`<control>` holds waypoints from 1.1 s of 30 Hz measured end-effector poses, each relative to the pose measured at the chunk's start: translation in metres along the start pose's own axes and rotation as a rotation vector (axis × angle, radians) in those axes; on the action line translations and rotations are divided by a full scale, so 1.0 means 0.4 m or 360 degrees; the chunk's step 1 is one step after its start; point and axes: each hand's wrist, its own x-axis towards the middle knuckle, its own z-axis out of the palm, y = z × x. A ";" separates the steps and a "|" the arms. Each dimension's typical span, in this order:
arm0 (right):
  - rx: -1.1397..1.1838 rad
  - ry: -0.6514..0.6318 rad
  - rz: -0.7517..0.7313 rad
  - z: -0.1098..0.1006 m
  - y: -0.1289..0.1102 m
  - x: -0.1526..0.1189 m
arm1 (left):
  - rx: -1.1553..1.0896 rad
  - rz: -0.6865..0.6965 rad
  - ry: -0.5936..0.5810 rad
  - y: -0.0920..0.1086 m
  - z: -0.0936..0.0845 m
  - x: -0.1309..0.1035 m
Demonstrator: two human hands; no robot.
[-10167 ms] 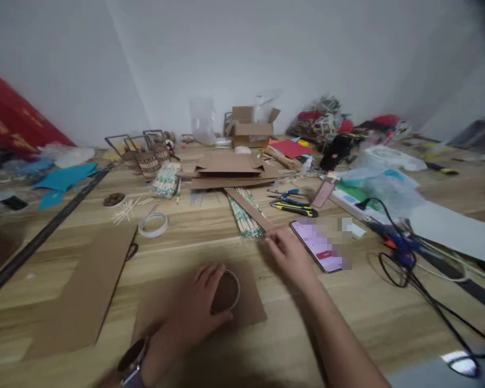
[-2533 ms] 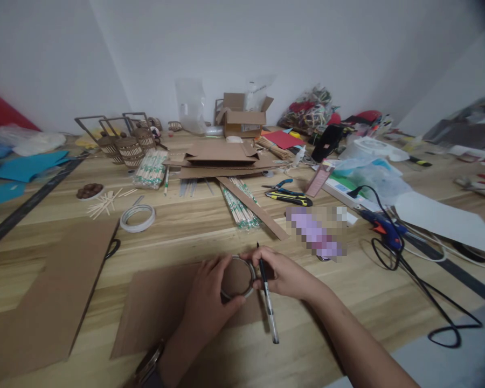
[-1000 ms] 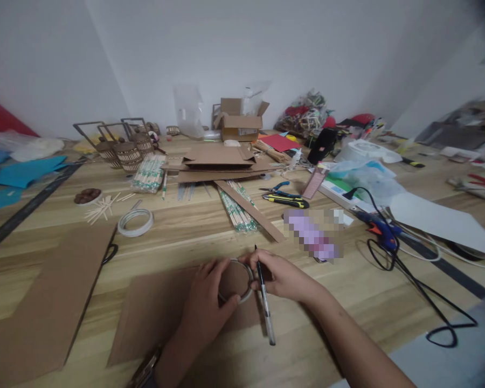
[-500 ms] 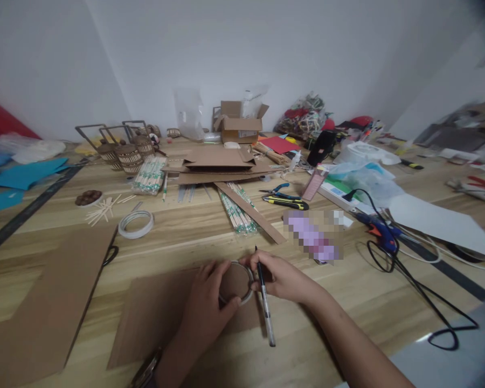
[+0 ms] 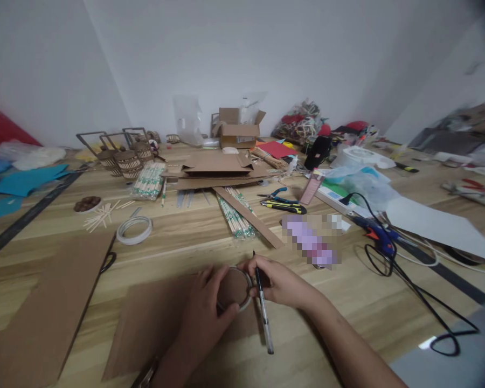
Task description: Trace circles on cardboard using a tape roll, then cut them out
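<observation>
While the desk (image 5: 181,260) stretches out before you, a flat cardboard sheet (image 5: 145,315) lies near its front edge, partly under your left hand (image 5: 204,307). That hand spreads its thumb and fingers around the left side of a ring (image 5: 246,302), which rests on the sheet between your hands. Your right hand (image 5: 281,283), fingers bent in at the ring's right edge, pinches a pen (image 5: 264,308), its long axis pointing away from you.

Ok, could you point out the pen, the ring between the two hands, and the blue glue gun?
Pen (image 5: 262,304): head view, middle of its barrel.
Ring (image 5: 247,302): head view, lower right of its rim.
Blue glue gun (image 5: 383,242): head view, its body.
</observation>
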 end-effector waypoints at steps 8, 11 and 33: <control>0.0025 0.0004 -0.0001 -0.002 -0.002 0.002 | -0.0003 -0.0049 -0.0009 0.009 -0.003 -0.002; 0.0026 0.0006 -0.0006 -0.001 0.000 0.003 | 0.0007 -0.0061 -0.0032 0.008 -0.001 -0.001; 0.0048 0.0001 0.0027 -0.004 0.002 0.003 | 0.0296 0.0093 -0.0212 0.071 -0.049 0.038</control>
